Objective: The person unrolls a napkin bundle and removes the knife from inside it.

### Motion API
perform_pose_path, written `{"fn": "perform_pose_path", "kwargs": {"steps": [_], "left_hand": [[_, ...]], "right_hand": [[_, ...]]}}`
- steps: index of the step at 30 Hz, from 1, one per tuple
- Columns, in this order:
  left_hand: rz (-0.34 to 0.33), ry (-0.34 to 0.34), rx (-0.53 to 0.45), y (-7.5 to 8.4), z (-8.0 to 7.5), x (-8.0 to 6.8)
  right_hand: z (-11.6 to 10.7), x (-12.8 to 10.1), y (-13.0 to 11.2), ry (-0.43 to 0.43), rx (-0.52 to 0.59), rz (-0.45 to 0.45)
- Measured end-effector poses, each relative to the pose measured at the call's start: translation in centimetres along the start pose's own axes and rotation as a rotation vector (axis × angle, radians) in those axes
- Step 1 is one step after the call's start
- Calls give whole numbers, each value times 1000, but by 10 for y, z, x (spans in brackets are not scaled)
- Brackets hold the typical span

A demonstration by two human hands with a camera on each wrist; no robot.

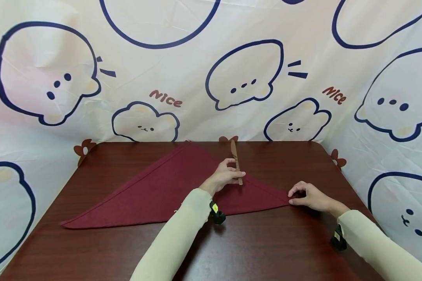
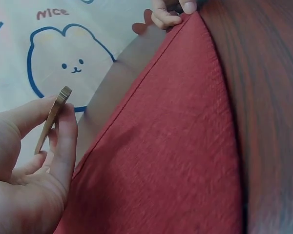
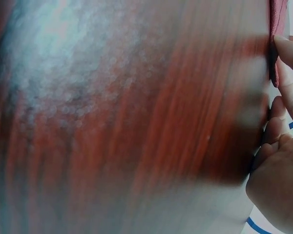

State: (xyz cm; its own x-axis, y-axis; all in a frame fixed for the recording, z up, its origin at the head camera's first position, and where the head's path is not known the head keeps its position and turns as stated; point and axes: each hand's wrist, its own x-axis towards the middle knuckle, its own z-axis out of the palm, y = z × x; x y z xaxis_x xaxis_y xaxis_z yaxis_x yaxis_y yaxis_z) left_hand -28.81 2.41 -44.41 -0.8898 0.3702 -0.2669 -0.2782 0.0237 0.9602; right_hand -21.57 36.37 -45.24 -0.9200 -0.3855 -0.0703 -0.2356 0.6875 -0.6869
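A dark red cloth napkin (image 1: 151, 195), folded into a wide triangle, lies on the table with its long edge towards me. My left hand (image 1: 222, 176) pinches a wooden knife (image 1: 234, 151) by its lower end, over the right half of the cloth, blade pointing away. The left wrist view shows the knife (image 2: 62, 96) between thumb and fingers, beside the cloth's stitched edge. At the triangle's right corner, my right hand (image 1: 311, 197) pinches the tip between thumb and forefinger. Only a strip of the cloth (image 3: 279, 19) appears in the right wrist view.
The brown wood-grain table (image 1: 133, 253) has rounded far corners. Behind it and at both sides hangs a pale curtain (image 1: 193, 78) printed with cartoon outlines. A black wrist camera (image 1: 218, 214) sits on the left wrist, another camera (image 1: 338, 239) on the right.
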Motion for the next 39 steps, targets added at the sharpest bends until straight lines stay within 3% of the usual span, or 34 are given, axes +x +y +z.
{"fn": "perform_pose_path", "kwargs": {"steps": [15,39], "left_hand": [[15,38,-35,-9,25,14],[-13,41,-119,-2,32,17]], "right_hand": [[-1,-1,-5,9,-22,-30],[1,0,0,7,3,-38]]}}
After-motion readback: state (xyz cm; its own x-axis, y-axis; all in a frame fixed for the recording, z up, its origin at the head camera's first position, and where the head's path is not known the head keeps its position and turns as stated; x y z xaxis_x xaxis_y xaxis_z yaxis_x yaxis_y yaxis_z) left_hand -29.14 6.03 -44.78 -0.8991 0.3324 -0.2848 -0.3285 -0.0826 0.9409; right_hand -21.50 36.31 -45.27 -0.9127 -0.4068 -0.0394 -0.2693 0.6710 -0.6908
